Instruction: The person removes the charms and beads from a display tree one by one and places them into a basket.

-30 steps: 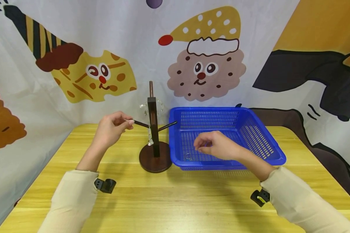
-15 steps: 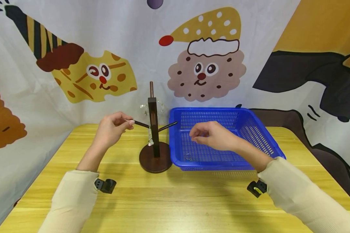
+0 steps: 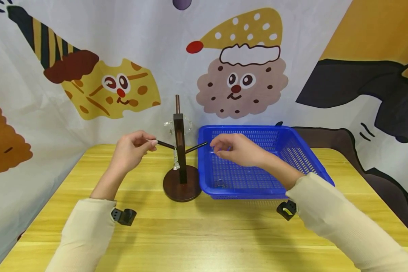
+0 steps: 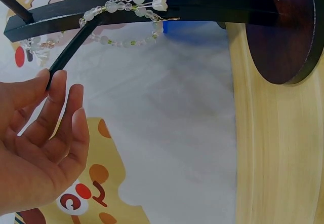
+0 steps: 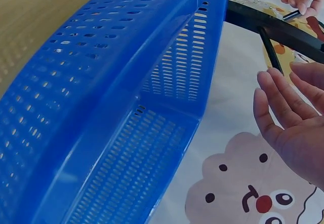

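Left hand [image 3: 130, 149] pinches tip of left peg [image 3: 164, 144] on wooden stand [image 3: 180, 151], likely steadying it; beaded bracelet [image 4: 126, 19] hangs on stand. Right hand [image 3: 236, 149] hovers over blue basket [image 3: 312, 166], fingertips pinched beside right peg [image 3: 195, 147]; whether it holds anything, cannot tell. Small ring [image 3: 219, 183] lies on basket floor

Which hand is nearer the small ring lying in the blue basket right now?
Right. The right hand hovers above the ring inside the basket; the left hand is beyond the stand, at its left peg.
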`<state>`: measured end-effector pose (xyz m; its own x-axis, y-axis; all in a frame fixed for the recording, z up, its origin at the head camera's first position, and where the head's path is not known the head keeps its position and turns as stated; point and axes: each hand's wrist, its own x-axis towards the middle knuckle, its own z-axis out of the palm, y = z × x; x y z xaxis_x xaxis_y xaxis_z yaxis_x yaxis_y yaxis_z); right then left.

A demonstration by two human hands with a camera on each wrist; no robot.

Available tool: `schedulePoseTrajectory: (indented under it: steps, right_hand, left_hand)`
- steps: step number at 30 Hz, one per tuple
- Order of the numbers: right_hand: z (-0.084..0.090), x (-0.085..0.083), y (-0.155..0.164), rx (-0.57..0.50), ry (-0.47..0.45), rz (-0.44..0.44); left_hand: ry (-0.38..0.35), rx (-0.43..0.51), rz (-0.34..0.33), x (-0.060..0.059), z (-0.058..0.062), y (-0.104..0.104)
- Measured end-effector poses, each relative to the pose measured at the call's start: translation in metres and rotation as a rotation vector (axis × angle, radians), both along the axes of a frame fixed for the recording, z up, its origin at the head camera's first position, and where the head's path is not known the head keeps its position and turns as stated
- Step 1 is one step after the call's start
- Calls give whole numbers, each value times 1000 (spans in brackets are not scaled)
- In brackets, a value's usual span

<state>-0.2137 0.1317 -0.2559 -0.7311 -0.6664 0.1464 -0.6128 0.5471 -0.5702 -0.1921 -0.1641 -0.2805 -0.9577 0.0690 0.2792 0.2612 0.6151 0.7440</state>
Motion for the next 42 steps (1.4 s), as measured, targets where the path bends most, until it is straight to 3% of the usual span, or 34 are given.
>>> schedulePoseTrajectory:
  steps: [7, 27, 36, 42]
  right_hand:
    - [0, -8, -10, 24, 40, 5]
    - [-3, -13, -14, 50, 4, -6]
    - [-2, -13, -14, 26, -39, -8]
    - [-1, -13, -14, 34, -47, -5]
  left_hand:
    - [9, -2, -4, 1, 0, 1]
    - [-4, -9, 24, 4, 2, 3]
    - [78, -37, 30, 13, 4, 8]
    - [175, 15, -14, 25, 13, 23]
